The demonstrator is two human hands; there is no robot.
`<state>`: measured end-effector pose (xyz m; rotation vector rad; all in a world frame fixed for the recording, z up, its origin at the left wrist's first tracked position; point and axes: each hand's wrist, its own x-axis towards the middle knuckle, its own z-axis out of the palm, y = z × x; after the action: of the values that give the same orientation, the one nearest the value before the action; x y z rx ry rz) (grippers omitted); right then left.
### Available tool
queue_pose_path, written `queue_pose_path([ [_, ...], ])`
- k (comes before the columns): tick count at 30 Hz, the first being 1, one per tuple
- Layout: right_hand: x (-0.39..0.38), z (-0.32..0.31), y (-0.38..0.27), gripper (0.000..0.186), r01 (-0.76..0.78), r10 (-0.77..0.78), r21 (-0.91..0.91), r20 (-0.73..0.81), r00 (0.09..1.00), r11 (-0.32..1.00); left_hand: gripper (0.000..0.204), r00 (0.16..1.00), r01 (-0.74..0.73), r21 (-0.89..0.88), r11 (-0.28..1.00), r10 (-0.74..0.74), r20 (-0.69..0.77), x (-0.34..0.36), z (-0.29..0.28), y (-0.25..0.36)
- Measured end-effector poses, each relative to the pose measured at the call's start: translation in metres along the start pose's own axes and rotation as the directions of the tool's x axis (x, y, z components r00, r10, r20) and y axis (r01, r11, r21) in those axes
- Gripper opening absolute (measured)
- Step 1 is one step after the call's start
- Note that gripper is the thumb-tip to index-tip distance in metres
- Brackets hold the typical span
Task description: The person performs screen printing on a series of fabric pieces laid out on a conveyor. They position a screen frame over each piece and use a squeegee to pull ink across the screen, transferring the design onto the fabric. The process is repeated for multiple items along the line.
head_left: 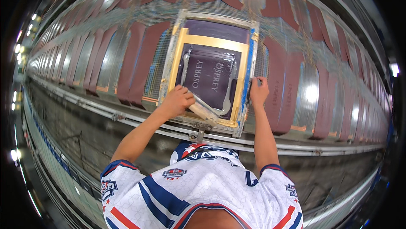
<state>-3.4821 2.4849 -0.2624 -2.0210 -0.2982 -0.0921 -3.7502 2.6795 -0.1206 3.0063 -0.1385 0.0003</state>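
A screen-printing frame (170, 62) lies on the long table in front of me, its inner border covered with yellow tape (215, 42). Inside it, the dark purple mesh (205, 78) carries pale lettering, with glossy ink (229, 97) along the sides. My left hand (177, 101) is closed around one end of a squeegee (204, 111). The squeegee slants over the near part of the mesh, its other end toward the near edge of the frame. At the frame's right side, my right hand (259, 89) has its fingers bent and closed on the edge.
Rows of maroon fabric pieces (136, 64) lie along the table on both sides and beyond the frame. One maroon piece (279, 89) right of my right hand bears faint prints. A metal rail (148, 122) runs along the near edge, with a metal bracket (200, 132) below the frame.
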Motion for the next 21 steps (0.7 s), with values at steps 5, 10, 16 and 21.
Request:
queue_pose_path([
  [5, 0.006, -0.004, -0.031, 0.025, -0.111, 0.119, -0.09, 0.094, 0.988, 0.99, 0.029, 0.942, -0.335, -0.125, 0.934, 0.334, -0.029, 0.074, -0.008, -0.034],
  [10, 0.001, 0.002, -0.025, 0.026, -0.144, 0.153, -0.096, 0.086, 0.985, 0.985, 0.026, 0.819, -0.565, -0.214, 0.797, 0.573, -0.028, 0.149, 0.03, -0.018],
  [16, 0.001, -0.005, -0.036, 0.026, -0.102, 0.108, -0.065, 0.097, 0.989, 0.993, 0.015, 0.83, -0.549, -0.092, 0.831, 0.555, 0.053, 0.142, 0.021, -0.023],
  [21, 0.004, 0.005, -0.019, 0.03, -0.112, 0.113, -0.018, 0.133, 0.985, 0.994, 0.006, 0.948, -0.251, 0.152, 0.956, 0.21, 0.24, 0.089, -0.017, -0.04],
])
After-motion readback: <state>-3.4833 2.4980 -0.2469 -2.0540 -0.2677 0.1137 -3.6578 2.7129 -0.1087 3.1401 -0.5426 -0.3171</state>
